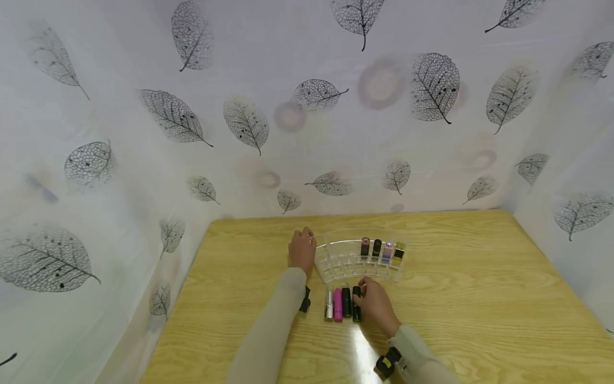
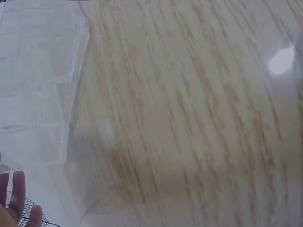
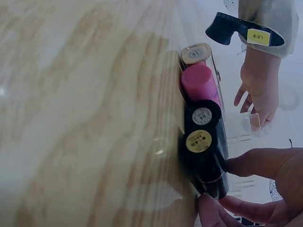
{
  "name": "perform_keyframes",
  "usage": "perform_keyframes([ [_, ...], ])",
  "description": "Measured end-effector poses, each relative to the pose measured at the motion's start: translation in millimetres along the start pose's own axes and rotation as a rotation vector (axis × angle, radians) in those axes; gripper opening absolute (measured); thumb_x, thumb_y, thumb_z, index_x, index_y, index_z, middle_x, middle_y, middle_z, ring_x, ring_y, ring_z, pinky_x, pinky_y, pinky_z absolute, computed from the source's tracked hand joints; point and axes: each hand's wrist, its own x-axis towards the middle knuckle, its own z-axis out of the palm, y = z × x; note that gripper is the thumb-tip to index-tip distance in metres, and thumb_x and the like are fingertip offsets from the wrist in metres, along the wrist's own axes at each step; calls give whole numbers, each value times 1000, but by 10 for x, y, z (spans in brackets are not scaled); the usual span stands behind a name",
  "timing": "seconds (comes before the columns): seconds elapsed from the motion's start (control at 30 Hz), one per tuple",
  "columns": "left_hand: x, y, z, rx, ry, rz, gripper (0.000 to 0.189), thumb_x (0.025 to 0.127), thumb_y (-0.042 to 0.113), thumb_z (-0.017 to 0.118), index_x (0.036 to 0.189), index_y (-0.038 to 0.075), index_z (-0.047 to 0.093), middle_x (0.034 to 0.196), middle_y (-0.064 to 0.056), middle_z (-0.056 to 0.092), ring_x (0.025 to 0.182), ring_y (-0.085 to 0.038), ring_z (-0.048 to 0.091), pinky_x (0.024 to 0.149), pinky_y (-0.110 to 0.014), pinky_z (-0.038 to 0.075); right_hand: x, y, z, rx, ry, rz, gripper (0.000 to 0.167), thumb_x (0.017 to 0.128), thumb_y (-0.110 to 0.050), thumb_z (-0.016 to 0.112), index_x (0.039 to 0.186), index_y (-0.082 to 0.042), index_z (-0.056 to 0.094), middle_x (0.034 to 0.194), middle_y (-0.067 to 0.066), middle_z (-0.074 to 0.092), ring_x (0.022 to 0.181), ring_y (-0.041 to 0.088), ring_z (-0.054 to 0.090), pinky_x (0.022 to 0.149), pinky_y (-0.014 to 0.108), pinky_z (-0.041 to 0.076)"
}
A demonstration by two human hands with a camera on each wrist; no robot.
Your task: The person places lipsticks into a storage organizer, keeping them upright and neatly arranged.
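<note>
Low in the head view, right of centre, the right hand (image 1: 376, 305) pinches a black tube (image 1: 356, 310) beside a pink tube (image 1: 338, 305); the left hand (image 1: 302, 252) grips the clear organizer (image 1: 338, 277) at its left edge; the right wrist view alone reveals the gold label (image 3: 199, 141) on the black tube's end; the head view shows four slotted tubes (image 1: 377, 248), unseen from the left wrist.
</note>
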Motion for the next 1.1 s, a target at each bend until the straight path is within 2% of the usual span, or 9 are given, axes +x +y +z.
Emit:
perform_keyframes([
  [0.17,-6,3,-4,-11,16,10,7,90,19,59,88,13,57,88,-7,56,76,-21,56,65,-36,42,7,11,-34,-28,-11,-5,27,75,-8,73,94,5,58,77,9,61,69,19,56,64,36,48],
  [0.33,-10,5,-1,1,1,-2,7,91,20,58,90,13,57,90,-6,57,77,-21,56,67,-37,43,-18,-2,-25,-46,-14,-7,25,73,-9,76,86,5,60,76,10,60,65,17,51,60,33,45],
  [0.47,-15,14,-8,0,-14,-8,7,92,20,57,92,14,57,91,-6,57,79,-21,57,69,-37,43,-28,0,-31,-77,-11,13,25,73,-11,76,86,4,60,77,10,61,64,16,50,59,31,44],
  [0.63,-19,28,-29,-7,-2,-1,6,92,19,58,91,13,57,91,-7,58,78,-21,57,68,-38,43,-40,13,-74,-65,-7,37,22,74,-11,75,80,2,59,70,8,58,58,15,46,53,28,39],
  [0.73,-18,26,-25,-2,10,0,7,91,19,59,90,13,57,90,-7,58,78,-22,57,68,-38,44,-37,50,-111,-63,-1,18,21,73,-11,76,80,2,61,70,7,60,58,13,47,54,28,40],
  [0.87,-11,8,2,6,13,0,7,91,20,59,90,13,57,90,-7,57,78,-21,57,67,-37,43,5,141,-135,-19,-6,14,20,73,-11,76,84,1,64,72,6,61,62,13,51,57,27,44],
  [1.1,1,-14,35,-8,9,4,7,91,20,59,90,14,56,89,-6,56,76,-20,55,67,-36,42,52,196,-191,132,12,11,23,76,-11,75,93,-1,63,82,8,64,72,15,58,62,27,48],
])
